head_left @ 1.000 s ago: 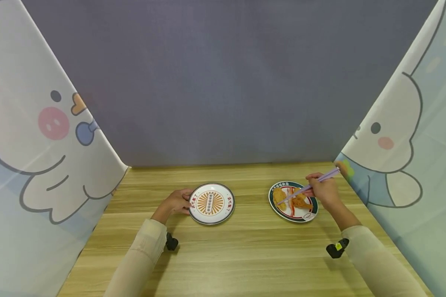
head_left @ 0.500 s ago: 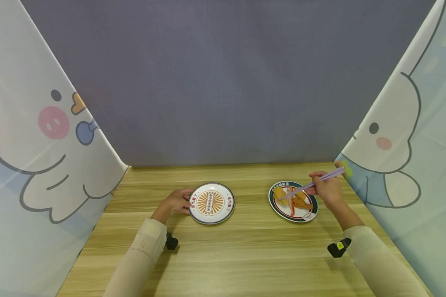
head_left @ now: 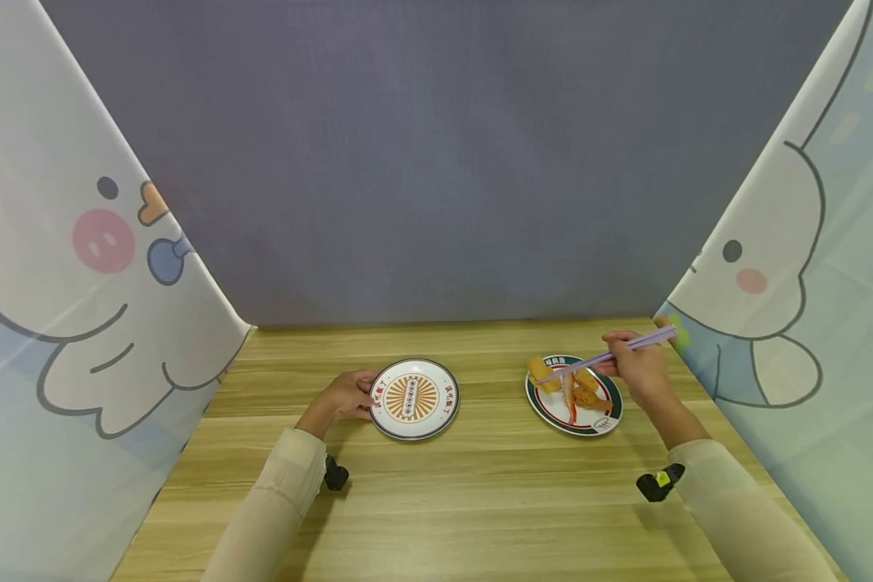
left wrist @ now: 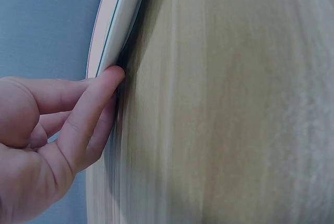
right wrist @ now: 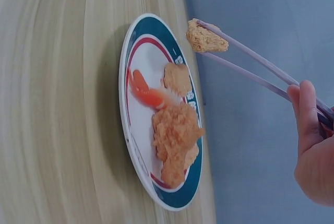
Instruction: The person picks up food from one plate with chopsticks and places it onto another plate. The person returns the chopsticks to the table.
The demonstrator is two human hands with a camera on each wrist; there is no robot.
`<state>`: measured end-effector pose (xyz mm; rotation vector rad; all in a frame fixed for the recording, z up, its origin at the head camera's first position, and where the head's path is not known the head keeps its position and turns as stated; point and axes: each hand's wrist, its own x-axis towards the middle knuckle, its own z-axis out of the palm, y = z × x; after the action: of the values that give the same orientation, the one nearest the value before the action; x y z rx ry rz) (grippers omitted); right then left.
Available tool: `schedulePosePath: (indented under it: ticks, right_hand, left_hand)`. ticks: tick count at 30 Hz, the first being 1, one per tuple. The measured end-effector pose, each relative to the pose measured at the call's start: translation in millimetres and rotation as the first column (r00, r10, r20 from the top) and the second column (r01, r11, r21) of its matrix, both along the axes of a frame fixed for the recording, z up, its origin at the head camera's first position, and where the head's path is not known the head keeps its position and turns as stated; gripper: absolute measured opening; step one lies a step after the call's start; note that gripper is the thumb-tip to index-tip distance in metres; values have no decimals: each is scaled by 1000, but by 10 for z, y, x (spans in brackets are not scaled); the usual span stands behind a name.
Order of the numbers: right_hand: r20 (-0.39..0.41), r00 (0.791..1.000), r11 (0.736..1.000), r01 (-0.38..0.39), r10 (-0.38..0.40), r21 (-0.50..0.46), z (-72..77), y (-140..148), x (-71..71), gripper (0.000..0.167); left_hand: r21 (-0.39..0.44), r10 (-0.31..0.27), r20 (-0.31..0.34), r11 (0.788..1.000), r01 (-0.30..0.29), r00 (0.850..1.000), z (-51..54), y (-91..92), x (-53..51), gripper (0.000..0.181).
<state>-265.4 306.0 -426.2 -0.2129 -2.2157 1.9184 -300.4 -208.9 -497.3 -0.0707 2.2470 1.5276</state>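
Currently, a rough, golden, crumb-coated chunk of food [right wrist: 205, 37] hangs between two slim lilac chopsticks [right wrist: 250, 53], gripped by the right hand [head_left: 638, 372], above the ten o'clock rim of a round white plate with a dark-green border [right wrist: 178, 198]. On that plate lie a craggy orange-brown drumstick [right wrist: 176, 135] toward three o'clock and a red-and-white strip [right wrist: 150, 96], possibly shrimp, near the middle. Toward nine o'clock, the left hand [head_left: 345, 394] pinches the rim of a round white plate with an orange sunburst [head_left: 411, 431].
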Motion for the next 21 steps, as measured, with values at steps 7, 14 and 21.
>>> schedulePosePath:
  ticks: [7,14,21]
  right_hand:
    - [-2,1000,999,-29,29,-44,24,-142,-29,15]
    - [-36,997,996,-66,64,-62,4,-378,-60,17]
    - [-9,997,992,-81,80,-102,-51,-569,-149,21]
  left_hand:
    - [-7,4,-9,1000,-4,1000,-9,4,-9,67]
    - [2,9,0,1000,-9,1000,-14,0,-10,68]
    - [29,38,12,999,-38,999,-7,12,2,68]
